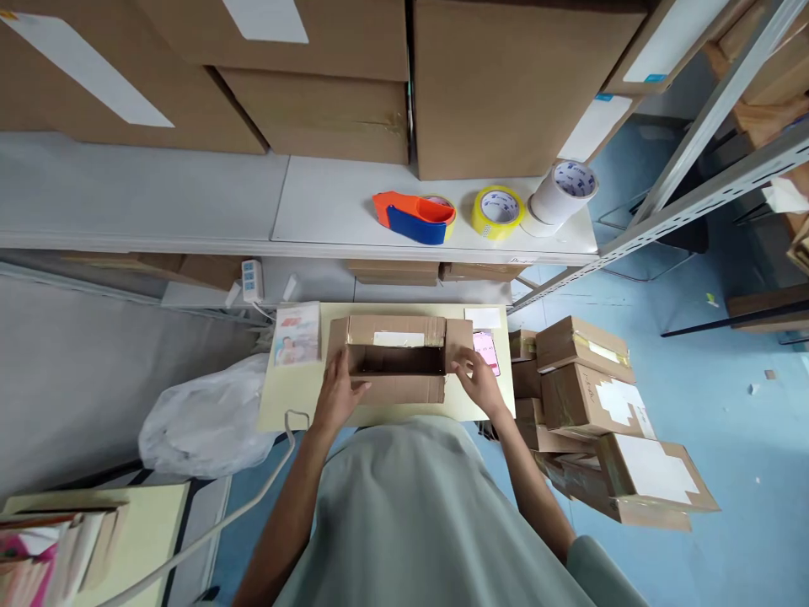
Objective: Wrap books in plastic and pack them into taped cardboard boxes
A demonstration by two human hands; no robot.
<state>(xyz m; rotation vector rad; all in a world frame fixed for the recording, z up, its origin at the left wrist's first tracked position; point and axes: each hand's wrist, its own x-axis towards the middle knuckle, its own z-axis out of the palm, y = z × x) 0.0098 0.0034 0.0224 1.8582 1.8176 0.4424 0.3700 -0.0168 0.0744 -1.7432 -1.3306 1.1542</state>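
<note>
I see the left hand (336,396) and right hand (479,386), both loose and unclenched, touching the end flaps (460,332) of a cardboard box (397,390) between them on the bench (278,396), a phone (487,351) beside the right hand, and, beyond both, a tape dispenser (417,219) on a shelf (329,202).

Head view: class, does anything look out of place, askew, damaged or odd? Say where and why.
Yes, it looks untidy right of the table: the stacked cartons sit at differing angles, and the white label on the nearest one has a jagged edge. Small scraps also litter the blue floor.
</note>
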